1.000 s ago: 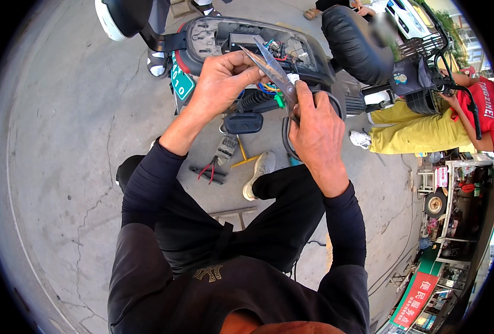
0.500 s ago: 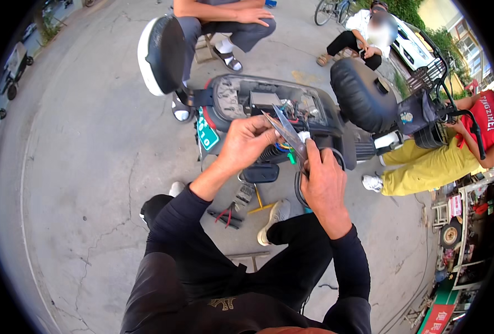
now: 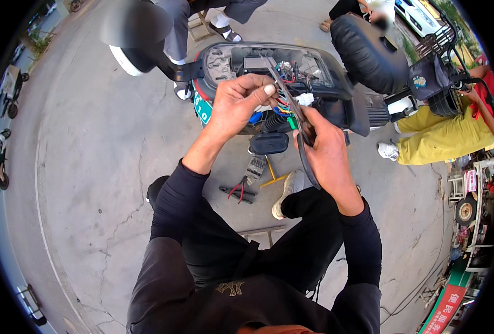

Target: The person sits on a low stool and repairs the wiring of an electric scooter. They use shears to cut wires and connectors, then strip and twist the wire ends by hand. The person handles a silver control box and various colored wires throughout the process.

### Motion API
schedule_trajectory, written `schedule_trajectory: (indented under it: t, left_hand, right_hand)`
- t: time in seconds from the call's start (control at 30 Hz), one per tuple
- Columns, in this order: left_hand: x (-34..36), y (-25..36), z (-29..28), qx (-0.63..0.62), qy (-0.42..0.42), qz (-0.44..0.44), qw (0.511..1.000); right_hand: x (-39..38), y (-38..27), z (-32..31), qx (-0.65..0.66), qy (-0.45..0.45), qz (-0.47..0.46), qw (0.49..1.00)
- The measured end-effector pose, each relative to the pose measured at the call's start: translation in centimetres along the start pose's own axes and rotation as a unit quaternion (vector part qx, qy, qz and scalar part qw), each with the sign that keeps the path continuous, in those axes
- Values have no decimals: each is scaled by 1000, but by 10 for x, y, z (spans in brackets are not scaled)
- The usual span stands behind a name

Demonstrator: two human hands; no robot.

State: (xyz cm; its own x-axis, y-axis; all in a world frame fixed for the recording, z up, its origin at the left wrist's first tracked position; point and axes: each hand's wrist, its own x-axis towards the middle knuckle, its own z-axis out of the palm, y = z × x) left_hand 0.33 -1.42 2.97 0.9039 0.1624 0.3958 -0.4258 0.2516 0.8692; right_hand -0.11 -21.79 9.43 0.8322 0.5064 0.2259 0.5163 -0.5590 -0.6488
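Note:
My right hand [image 3: 329, 156] is wrapped round long-bladed scissors [image 3: 281, 80] with dark handles; their blades lie close together and point up and away to the left. Beside the blades, my left hand [image 3: 233, 108] is closed in a pinch, thumb against fingers; whatever is between its fingertips is too small to make out. Both hands are above the near side of an electric scooter [image 3: 339, 78] whose seat compartment is uncovered. Coloured wires [image 3: 282, 104] spill out there, with a green connector [image 3: 292, 123] and a white piece [image 3: 304, 99] close to my right hand.
Red-handled pliers [image 3: 238, 190], a grey glove [image 3: 255, 168] and a yellow T-handled tool [image 3: 273, 172] lie on the ground between my feet. A person in yellow trousers [image 3: 431, 139] stands at the right, near a cluttered cart [image 3: 472, 206]. Another person's legs [image 3: 174, 33] are behind the scooter.
The scissor blades have come from spread apart to nearly together. My view has shifted, so the scooter and hands appear higher. My left hand remains pinched beside the blades.

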Motion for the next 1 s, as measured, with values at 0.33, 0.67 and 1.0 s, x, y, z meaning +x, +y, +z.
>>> schedule_trajectory:
  t: [0.33,0.67,1.0]
  left_hand:
    - [-15,9,-17,52,45,-20,997]
    - [-16,13,-35,89,75,6,993]
    - [-7,27,-22,92,84,-18,992]
  right_hand:
    - [-114,144,-45,-214,208,102,949]
    - [-458,446,48,-235,-245,357,870]
    - [34,-43,9,57,55,-155,985]
